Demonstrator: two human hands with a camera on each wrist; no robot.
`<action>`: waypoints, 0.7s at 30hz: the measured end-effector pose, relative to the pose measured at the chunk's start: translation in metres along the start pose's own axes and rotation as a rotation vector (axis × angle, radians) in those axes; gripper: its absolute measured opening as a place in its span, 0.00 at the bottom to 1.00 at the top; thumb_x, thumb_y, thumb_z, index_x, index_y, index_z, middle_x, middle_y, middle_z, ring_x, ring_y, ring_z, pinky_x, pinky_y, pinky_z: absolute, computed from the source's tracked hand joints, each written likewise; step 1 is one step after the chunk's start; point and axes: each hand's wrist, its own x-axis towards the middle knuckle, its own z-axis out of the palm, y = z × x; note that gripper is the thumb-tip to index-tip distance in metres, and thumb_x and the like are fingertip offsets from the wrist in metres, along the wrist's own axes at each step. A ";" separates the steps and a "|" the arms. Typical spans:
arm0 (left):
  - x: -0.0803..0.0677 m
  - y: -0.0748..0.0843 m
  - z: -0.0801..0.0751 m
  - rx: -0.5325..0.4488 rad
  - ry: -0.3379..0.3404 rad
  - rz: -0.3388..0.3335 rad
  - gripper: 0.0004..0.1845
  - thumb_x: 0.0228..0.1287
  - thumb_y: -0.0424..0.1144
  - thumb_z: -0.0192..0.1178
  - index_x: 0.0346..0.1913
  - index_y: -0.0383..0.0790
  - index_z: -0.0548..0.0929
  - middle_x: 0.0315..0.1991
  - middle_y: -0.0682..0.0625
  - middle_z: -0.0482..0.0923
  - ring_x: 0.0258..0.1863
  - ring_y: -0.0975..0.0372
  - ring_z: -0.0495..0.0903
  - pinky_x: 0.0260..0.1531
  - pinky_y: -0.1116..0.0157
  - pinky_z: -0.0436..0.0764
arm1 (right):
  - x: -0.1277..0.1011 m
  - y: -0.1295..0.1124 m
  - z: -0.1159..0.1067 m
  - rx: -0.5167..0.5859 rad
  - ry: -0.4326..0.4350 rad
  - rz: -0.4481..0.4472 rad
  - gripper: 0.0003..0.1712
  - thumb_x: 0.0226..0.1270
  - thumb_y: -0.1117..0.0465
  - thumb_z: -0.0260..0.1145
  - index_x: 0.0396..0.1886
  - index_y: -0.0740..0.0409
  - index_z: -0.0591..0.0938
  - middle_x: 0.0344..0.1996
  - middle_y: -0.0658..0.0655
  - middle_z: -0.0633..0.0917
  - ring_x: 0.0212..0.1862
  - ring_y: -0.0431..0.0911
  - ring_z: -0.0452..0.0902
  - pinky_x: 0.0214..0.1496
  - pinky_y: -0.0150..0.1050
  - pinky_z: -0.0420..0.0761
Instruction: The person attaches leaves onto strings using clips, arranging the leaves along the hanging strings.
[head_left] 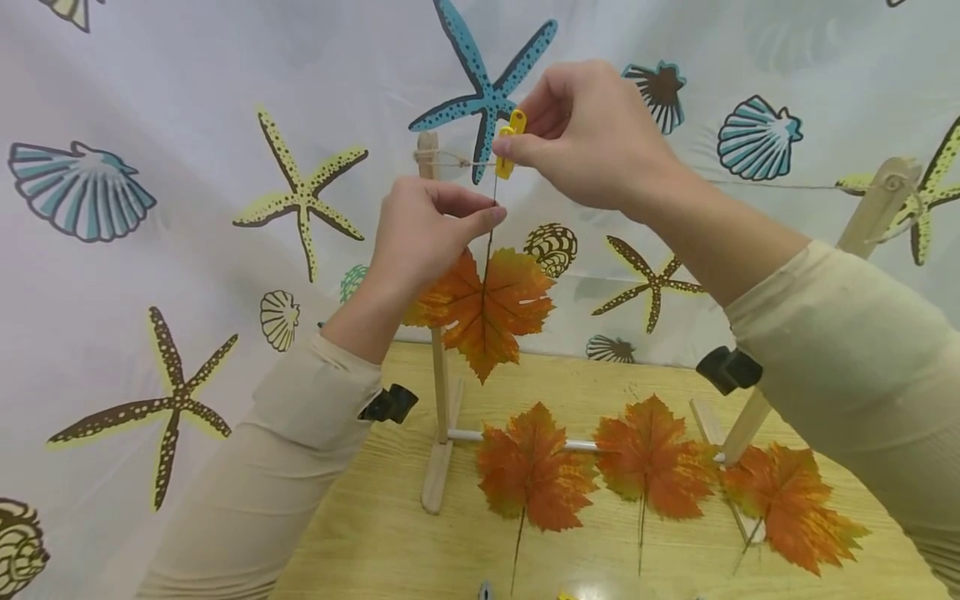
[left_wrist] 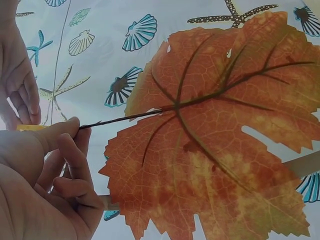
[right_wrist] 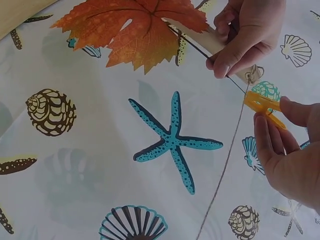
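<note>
Left hand (head_left: pixel 423 229) pinches the leaf (head_left: pixel 486 308) stem (fingers curled); right hand (head_left: pixel 588 137) squeezes the yellow clip (head_left: pixel 510 143).

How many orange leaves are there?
4. One leaf hangs by its stem from the left hand, under the yellow clip. Three lie in a row on the table: left, middle, right. More may be hidden.

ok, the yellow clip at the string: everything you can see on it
The small yellow plastic clothespin-style clip looks like a two-armed peg with a hinge near its middle. It stands roughly upright at the thin twine line, beside the left wooden post. The right hand pinches it between thumb and fingers. The dark stem of the orange maple leaf reaches up to its lower end; whether its jaws grip it is unclear.
</note>
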 end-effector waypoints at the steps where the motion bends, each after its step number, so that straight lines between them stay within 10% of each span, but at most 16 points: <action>1: 0.000 0.001 0.000 0.001 0.001 -0.002 0.12 0.64 0.47 0.68 0.44 0.44 0.91 0.42 0.49 0.88 0.39 0.60 0.79 0.33 0.65 0.78 | 0.000 -0.001 0.000 0.010 0.004 0.000 0.16 0.70 0.50 0.67 0.47 0.57 0.82 0.43 0.53 0.85 0.45 0.43 0.77 0.48 0.36 0.76; 21: 0.000 0.003 0.007 -0.007 0.059 0.009 0.11 0.66 0.46 0.67 0.44 0.45 0.92 0.42 0.49 0.89 0.23 0.54 0.80 0.25 0.67 0.79 | 0.013 -0.001 0.006 0.009 -0.043 0.053 0.12 0.74 0.52 0.62 0.48 0.54 0.81 0.41 0.49 0.79 0.44 0.43 0.75 0.45 0.34 0.77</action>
